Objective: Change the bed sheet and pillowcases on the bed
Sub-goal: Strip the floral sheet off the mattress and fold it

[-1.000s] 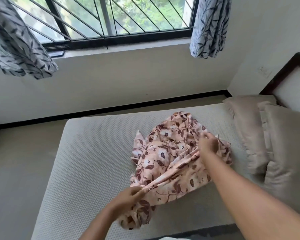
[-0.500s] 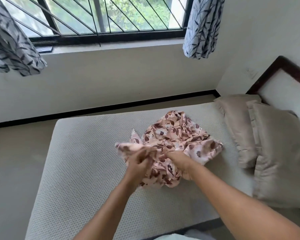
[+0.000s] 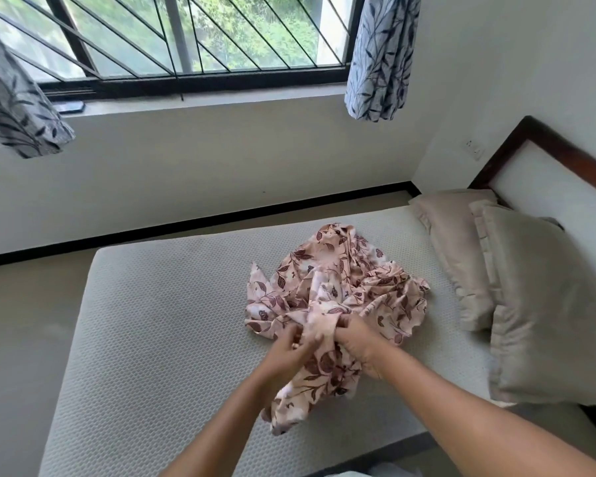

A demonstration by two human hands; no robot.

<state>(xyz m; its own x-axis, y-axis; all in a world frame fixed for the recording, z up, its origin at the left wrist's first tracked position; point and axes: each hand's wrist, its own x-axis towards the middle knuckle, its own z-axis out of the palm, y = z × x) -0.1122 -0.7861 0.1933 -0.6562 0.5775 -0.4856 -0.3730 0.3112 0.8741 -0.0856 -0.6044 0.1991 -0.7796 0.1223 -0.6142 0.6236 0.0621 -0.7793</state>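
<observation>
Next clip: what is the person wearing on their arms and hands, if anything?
Nothing that shows. The left hand and right hand are bare, without gloves; no ring, watch or bracelet is visible. The left forearm and right forearm are bare too, no sleeve in view.

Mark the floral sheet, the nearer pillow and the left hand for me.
floral sheet (image 3: 338,280): head view, bunched folds at its middle.
nearer pillow (image 3: 544,304): head view, centre of its front face.
left hand (image 3: 289,349): head view, back of the hand.
</observation>
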